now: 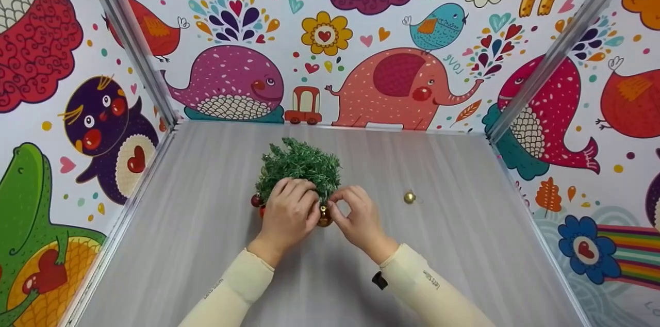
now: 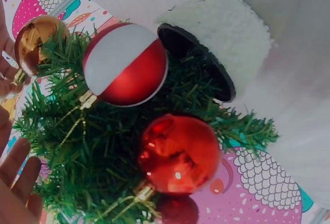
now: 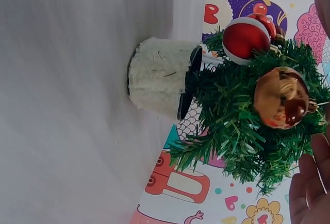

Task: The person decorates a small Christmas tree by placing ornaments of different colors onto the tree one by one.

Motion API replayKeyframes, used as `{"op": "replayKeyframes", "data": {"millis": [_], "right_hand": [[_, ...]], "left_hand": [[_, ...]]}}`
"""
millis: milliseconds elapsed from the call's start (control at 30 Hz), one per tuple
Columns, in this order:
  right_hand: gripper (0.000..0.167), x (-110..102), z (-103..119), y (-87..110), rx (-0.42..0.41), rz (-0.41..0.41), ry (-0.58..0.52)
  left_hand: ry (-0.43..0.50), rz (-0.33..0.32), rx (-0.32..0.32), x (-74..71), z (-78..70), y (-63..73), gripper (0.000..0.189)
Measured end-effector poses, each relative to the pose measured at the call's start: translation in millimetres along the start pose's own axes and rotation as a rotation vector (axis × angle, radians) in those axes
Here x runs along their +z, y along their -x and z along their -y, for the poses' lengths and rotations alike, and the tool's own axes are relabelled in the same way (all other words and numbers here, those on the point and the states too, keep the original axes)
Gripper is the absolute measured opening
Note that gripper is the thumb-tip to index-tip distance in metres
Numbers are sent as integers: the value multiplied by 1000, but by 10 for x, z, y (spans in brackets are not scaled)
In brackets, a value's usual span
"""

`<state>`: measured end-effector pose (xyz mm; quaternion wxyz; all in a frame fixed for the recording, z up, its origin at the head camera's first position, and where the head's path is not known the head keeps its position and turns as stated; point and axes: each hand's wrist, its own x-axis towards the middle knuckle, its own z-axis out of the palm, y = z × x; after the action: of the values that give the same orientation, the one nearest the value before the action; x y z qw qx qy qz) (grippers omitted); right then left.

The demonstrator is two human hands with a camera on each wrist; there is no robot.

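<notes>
A small artificial Christmas tree (image 1: 299,162) stands in a pot with a fuzzy white cover (image 3: 160,77). My left hand (image 1: 291,211) is bent over the front branches; its fingertips are hidden in the head view, and its grip is unclear. My right hand (image 1: 358,216) pinches the thin string of a gold ball ornament (image 3: 281,98) with thumb and index finger, close to the branches. The ball hangs at the tree's front right. A red-and-white ball (image 2: 126,64), a shiny red ball (image 2: 179,153) and a dark red ball (image 2: 178,211) hang on the tree.
A small gold ball (image 1: 409,197) with a loop of string lies on the grey table (image 1: 454,255), to the right of the tree. Walls printed with cartoon animals (image 1: 237,84) surround the table, with metal posts (image 1: 562,53) at the back corners.
</notes>
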<state>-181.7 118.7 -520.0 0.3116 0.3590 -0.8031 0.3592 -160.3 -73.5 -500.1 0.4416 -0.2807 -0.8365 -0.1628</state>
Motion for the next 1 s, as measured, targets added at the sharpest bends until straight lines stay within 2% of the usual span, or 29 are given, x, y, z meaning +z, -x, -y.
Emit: {"op": "replayKeyframes", "data": {"millis": [133, 233, 367, 500, 767, 1000], "right_hand": [[5, 3, -32, -56, 9, -13, 9], [4, 10, -56, -105, 13, -34, 20], [4, 27, -87, -160, 30, -62, 27], [3, 39, -117, -197, 56, -54, 25], [5, 49, -148, -253, 85, -47, 22], [7, 80, -192, -271, 102, -12, -30]], "left_hand": [[-18, -54, -38, 22, -18, -50, 5], [-38, -67, -71, 36, -37, -89, 6], [-69, -42, -112, 43, -60, -148, 7], [-88, -7, -148, 45, -71, -197, 5], [-140, -11, -148, 68, -74, -239, 10], [-166, -18, -161, 82, -71, -261, 6]]}}
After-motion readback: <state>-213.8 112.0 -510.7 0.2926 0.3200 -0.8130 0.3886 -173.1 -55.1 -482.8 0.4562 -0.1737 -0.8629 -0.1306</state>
